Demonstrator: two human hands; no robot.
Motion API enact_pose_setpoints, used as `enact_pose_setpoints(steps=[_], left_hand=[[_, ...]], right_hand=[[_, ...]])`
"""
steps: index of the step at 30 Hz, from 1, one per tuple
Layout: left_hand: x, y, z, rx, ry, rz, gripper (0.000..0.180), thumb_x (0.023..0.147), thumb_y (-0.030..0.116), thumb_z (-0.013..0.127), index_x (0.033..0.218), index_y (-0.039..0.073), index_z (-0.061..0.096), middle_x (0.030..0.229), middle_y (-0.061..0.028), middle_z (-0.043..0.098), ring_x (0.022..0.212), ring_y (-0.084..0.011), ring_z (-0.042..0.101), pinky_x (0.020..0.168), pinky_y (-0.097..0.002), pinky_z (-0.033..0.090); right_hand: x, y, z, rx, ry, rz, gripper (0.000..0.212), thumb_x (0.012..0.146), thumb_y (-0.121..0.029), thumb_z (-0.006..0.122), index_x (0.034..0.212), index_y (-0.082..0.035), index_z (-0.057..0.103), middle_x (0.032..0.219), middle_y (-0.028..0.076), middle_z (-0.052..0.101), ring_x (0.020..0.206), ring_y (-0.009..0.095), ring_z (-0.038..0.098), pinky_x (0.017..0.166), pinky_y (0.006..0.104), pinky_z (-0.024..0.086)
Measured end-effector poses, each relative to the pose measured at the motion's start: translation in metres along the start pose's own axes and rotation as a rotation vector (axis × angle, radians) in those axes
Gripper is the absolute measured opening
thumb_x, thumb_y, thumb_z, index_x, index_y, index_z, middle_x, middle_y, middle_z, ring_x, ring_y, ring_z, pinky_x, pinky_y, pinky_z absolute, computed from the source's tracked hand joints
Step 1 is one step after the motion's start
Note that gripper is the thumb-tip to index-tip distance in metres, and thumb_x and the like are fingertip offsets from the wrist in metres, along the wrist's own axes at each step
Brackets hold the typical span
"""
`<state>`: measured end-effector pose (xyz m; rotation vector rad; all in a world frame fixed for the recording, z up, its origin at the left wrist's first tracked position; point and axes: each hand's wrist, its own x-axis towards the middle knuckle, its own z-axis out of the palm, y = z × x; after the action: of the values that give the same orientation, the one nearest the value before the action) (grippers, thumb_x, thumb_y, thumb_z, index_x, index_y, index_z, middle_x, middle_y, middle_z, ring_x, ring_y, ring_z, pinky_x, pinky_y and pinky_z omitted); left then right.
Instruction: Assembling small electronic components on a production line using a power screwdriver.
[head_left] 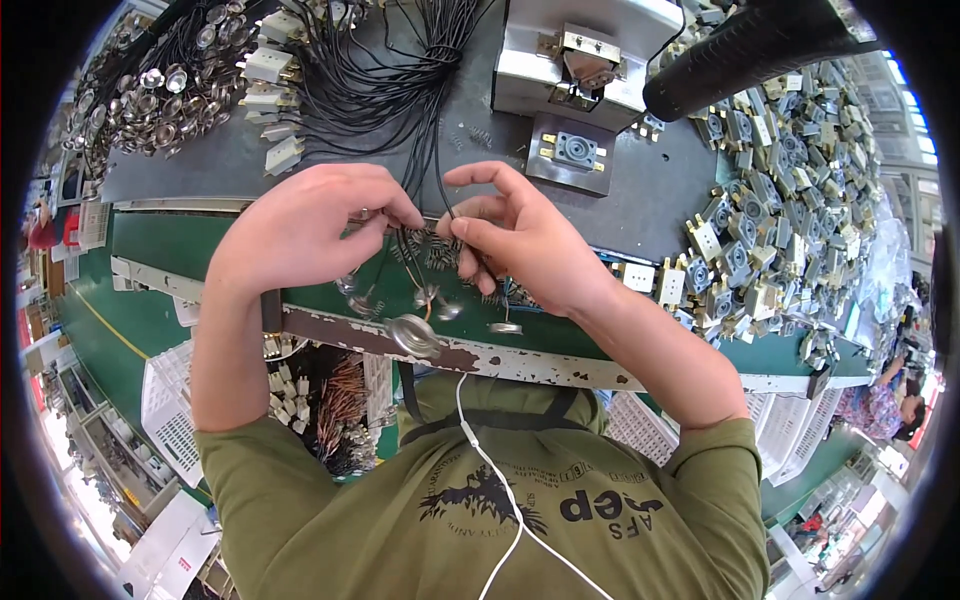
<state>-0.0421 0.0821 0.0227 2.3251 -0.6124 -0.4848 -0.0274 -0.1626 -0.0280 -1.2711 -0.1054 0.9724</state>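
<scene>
My left hand (310, 225) is closed, thumb and fingertips pinching several thin black wires. The wires run up to a tied bundle (435, 70) of black wires lying on the grey work surface. Thumb and bent fingers of my right hand (525, 240) close on one black wire (440, 180) beside the left fingers. Below the hands hang round shiny metal caps (450, 311) on wire ends, one larger metal disc (414, 336) nearest me. Small coil springs (432, 248) show between the hands, partly hidden by fingers and wires.
A metal fixture (590, 65) stands ahead, with a grey socket (576, 150) in its base. A black cylindrical tool (745, 60) reaches in from the upper right. Many grey and white sockets (745, 230) pile at right. Metal caps (170, 95) heap at far left, near white connector blocks (268, 65).
</scene>
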Motion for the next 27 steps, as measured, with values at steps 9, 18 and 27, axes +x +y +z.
enact_pose_setpoints(steps=[9,18,27], left_hand=[[0.008,0.004,0.032,0.070,0.066,0.071,0.012,0.087,0.006,0.062,0.094,0.001,0.070,0.093,-0.0150,0.069,0.086,-0.0358,0.067,0.079,-0.0441,0.054],[-0.004,0.005,0.022,0.192,-0.136,-0.010,0.037,0.086,0.007,0.060,0.122,0.007,0.072,0.098,-0.0129,0.067,0.096,-0.0321,0.067,0.084,-0.0443,0.055],[0.042,0.030,0.011,0.159,0.256,0.109,0.026,0.097,0.007,0.063,0.122,0.006,0.068,0.094,-0.0126,0.064,0.086,-0.0304,0.066,0.076,-0.0407,0.053]], right_hand=[[-0.027,-0.035,-0.007,0.048,-0.155,-0.033,0.048,0.102,-0.006,0.061,0.148,-0.003,0.044,0.123,0.013,0.063,0.084,0.013,0.069,0.066,0.0258,0.057],[-0.059,-0.061,-0.053,-0.733,-0.102,-0.178,0.053,0.096,0.010,0.053,0.143,-0.014,0.059,0.109,0.009,0.075,0.082,0.013,0.074,0.072,0.0278,0.063],[-0.071,-0.079,-0.065,-1.090,0.132,-0.132,0.037,0.098,-0.027,0.071,0.130,-0.008,0.069,0.067,0.004,0.064,0.060,0.012,0.059,0.058,0.0294,0.046]])
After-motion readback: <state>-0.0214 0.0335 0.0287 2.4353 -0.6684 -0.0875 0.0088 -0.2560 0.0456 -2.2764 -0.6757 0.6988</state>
